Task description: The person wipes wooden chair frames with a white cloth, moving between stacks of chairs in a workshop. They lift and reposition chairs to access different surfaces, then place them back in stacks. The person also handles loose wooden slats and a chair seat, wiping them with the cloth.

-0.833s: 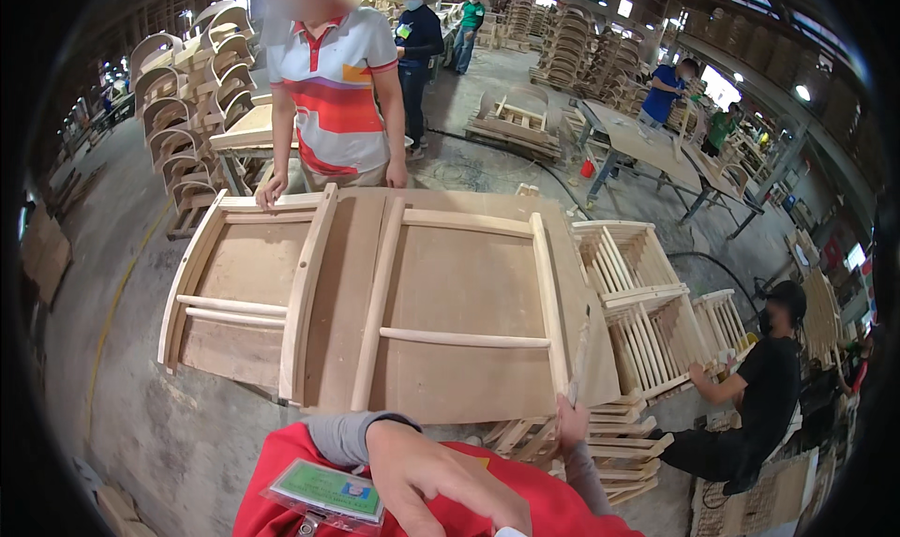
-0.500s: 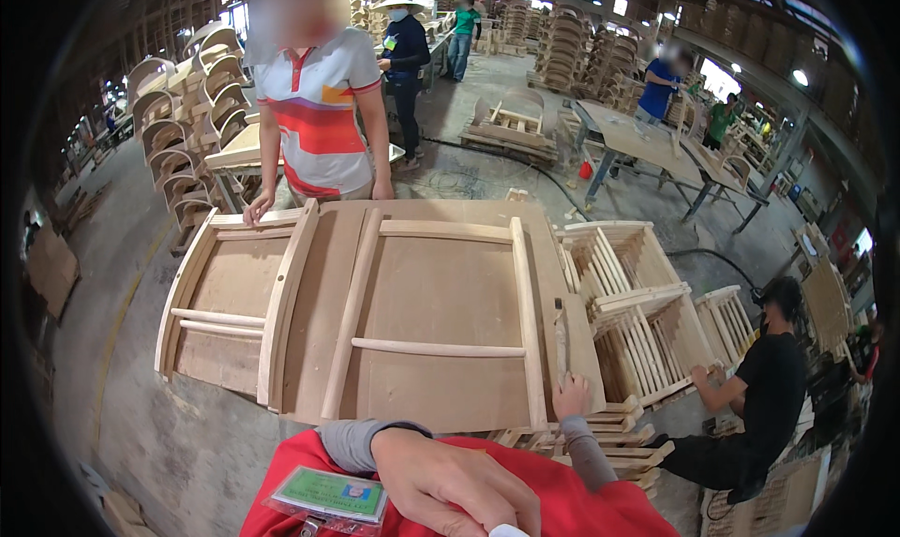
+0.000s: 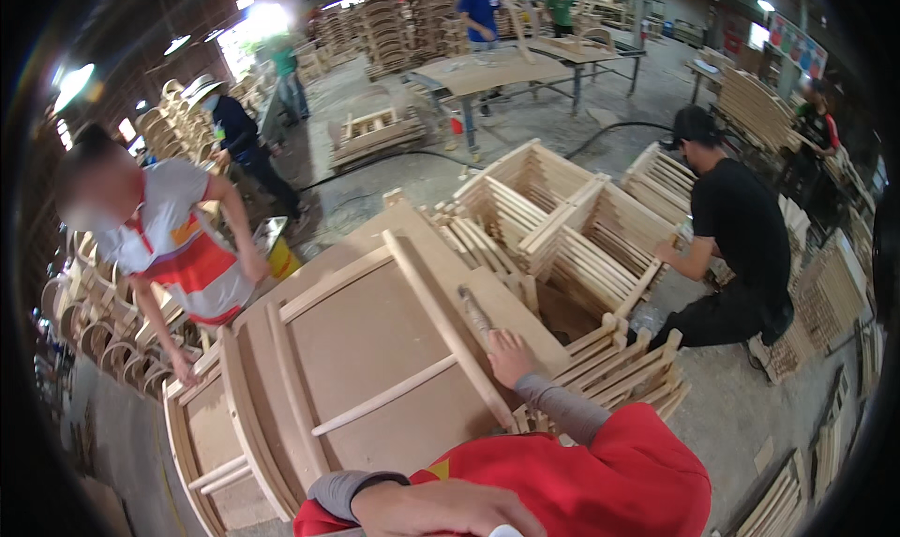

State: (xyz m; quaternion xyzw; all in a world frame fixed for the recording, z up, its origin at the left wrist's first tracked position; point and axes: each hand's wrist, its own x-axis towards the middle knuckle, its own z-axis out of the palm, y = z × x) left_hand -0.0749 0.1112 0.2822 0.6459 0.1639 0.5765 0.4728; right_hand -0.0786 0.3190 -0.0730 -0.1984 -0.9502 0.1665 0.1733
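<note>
My right hand (image 3: 511, 357) rests palm down on a board at the table's right edge, fingers stretched out. Just beyond its fingertips lies a thin, worn stick-like tool (image 3: 474, 308); whether they touch it I cannot tell. My left hand (image 3: 448, 508) is bent across my body at the lower edge, its fingers curled near a small white object (image 3: 504, 530), mostly cut off. Before me, a pale wooden frame (image 3: 384, 401) with two side rails and crosspieces lies flat on the brown table (image 3: 361, 321). A second, curved-sided wooden frame (image 3: 246, 434) lies left of it.
Across the table, a person in a striped shirt (image 3: 192, 246) touches the left frame. Stacked slatted wooden frames (image 3: 562, 223) stand beyond the right edge, where a person in black (image 3: 741, 228) crouches. Loose wooden parts (image 3: 628, 368) are piled beside my right arm.
My view has swung to the right, so the table and frames appear tilted and farther left. My right hand stays on the board; my left hand remains across my body.
</note>
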